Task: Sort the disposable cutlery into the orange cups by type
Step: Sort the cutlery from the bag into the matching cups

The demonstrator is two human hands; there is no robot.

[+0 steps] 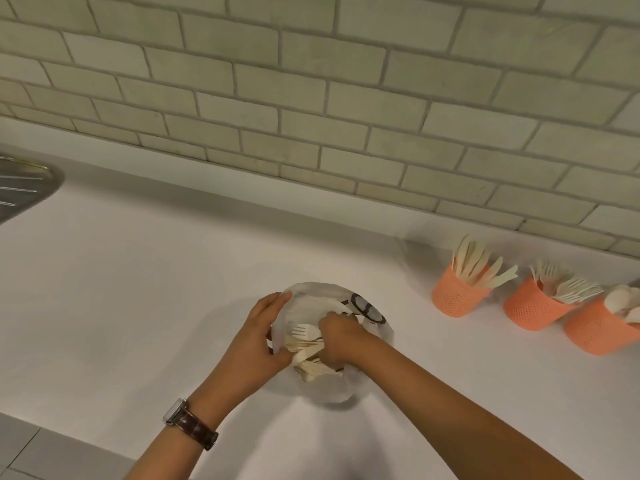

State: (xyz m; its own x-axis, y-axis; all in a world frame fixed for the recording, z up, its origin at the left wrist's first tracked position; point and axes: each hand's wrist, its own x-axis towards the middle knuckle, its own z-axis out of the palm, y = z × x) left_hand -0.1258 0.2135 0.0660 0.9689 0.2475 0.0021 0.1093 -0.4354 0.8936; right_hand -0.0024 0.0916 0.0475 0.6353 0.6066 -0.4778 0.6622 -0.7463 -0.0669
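A clear plastic bag (313, 294) with dark print lies on the white counter and holds several pale wooden forks and other cutlery (306, 341). My left hand (258, 336) grips the bag's left rim, thumb at the opening. My right hand (337, 337) is inside the bag with its fingers curled around a bundle of the cutlery. At the right stand three orange mesh cups: the left cup (457, 296) holds knives, the middle cup (533, 306) holds forks, the right cup (595, 332) holds spoons and is cut by the frame edge.
A white counter (138, 289) runs under a pale brick-tile wall (311, 98). A steel sink drainer (20, 185) shows at the far left. The counter's front edge and grey floor tiles (41, 452) are at the bottom left. A brown-strapped watch (188, 422) is on my left wrist.
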